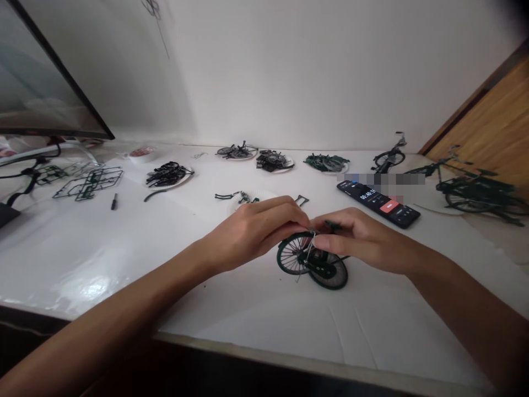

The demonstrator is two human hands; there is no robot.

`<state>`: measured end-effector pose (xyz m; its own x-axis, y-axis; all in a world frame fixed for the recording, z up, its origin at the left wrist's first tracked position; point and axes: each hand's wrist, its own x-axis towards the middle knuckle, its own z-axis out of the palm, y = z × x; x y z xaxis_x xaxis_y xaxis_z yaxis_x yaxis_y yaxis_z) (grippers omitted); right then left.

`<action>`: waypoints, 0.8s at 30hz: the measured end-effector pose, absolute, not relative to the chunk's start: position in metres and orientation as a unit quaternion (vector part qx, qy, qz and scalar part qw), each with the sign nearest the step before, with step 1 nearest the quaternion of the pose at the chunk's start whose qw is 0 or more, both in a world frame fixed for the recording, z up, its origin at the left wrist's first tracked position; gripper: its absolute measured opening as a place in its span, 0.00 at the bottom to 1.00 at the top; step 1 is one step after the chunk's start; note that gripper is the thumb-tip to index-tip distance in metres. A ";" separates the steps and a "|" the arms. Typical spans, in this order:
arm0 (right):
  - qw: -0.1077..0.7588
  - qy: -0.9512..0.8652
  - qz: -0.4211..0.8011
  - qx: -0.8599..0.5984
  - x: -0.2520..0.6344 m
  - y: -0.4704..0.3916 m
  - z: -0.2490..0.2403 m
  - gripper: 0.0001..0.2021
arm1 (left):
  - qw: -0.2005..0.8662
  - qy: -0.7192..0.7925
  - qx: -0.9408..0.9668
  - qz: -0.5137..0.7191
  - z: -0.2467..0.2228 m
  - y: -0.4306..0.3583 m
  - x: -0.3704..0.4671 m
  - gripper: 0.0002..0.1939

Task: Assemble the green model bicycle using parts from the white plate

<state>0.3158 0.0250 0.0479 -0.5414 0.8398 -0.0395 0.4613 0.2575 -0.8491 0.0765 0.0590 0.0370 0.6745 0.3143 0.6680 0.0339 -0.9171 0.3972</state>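
Note:
A small dark green model bicycle (pixel 322 268) stands on the white table between my hands, its two spoked wheels showing below them. My left hand (pixel 258 229) reaches in from the left, its fingers closed on the top of the model. From the right, my right hand (pixel 355 237) grips the upper part, thumb in front and fingers behind. A green piece shows above the right thumb. My fingers hide the frame's top. Just behind my left hand lies a white plate (pixel 233 207) with a few small green and silver parts.
Plates of dark parts (pixel 167 175) and green parts (pixel 326 162) line the back. A phone (pixel 378 204) lies right, before finished model bicycles (pixel 475 187). Green sprues (pixel 88 183), a small screwdriver (pixel 114 202) and a monitor (pixel 41 71) are left.

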 end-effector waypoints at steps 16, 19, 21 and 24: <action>0.468 -0.789 -0.124 -0.377 0.279 0.008 0.044 0.12 | 0.173 0.202 0.824 0.501 0.038 0.055 0.084 0.01; 0.485 -0.769 -0.107 -0.403 0.276 0.007 0.042 0.09 | 0.206 0.231 0.807 0.503 0.038 0.053 0.086 0.01; 0.489 -0.757 -0.092 -0.423 0.274 0.005 0.042 0.07 | 0.212 0.231 0.804 0.505 0.039 0.052 0.086 0.02; 0.486 -0.745 -0.078 -0.450 0.271 0.001 0.044 0.04 | 0.203 0.219 0.807 0.510 0.040 0.051 0.087 0.02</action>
